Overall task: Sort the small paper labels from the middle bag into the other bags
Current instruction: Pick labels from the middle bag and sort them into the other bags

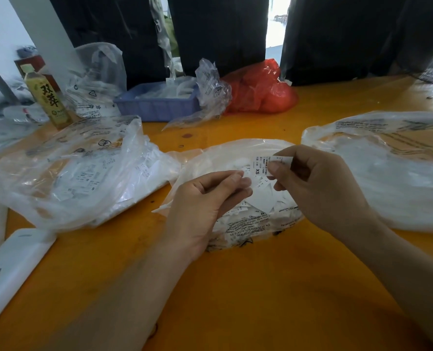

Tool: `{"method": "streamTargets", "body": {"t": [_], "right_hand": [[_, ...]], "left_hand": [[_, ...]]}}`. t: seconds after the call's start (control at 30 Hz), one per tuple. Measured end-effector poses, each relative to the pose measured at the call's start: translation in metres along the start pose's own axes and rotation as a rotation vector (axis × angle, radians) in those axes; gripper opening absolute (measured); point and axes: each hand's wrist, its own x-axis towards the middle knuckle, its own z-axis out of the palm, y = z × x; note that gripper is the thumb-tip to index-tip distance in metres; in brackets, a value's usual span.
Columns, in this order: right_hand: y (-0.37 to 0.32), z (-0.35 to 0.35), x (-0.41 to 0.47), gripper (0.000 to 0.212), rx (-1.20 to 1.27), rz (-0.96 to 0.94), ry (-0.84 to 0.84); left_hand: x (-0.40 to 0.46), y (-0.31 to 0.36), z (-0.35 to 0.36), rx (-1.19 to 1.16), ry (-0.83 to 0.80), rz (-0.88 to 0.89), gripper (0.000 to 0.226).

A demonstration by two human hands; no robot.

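Observation:
The middle bag (238,153), clear plastic with printed text, lies open on the orange table and holds several small white paper labels. Above it my right hand (319,188) pinches small labels (261,165), one marked XS, between thumb and fingers. My left hand (205,198) pinches more white labels (247,173) at its fingertips, just left of the right hand's labels. A left bag (78,171) with white labels inside lies to the left. A right bag (392,171) with white contents lies to the right.
A blue tray (157,105) with white items, a red plastic bag (261,89), crumpled clear bags (210,89) and a yellow drink bottle (47,97) stand at the back. A white flat object (10,272) lies at the front left. Dark garments hang behind the table.

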Motion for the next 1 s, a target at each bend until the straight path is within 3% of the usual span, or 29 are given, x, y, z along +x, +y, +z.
{"method": "streamTargets", "body": {"t": [0.57,1.0], "right_hand": [[0.0092,0.0036,-0.0001,0.004,-0.180,-0.132,-0.044],[0.0088,0.0023,-0.0001,0.011,-0.138,-0.085,-0.097]], "left_hand": [[0.0014,-0.0019,-0.0018,0.069,0.001,0.041,0.024],[-0.0045,-0.0023,-0.0010,0.364,-0.035,0.110,0.029]]}}
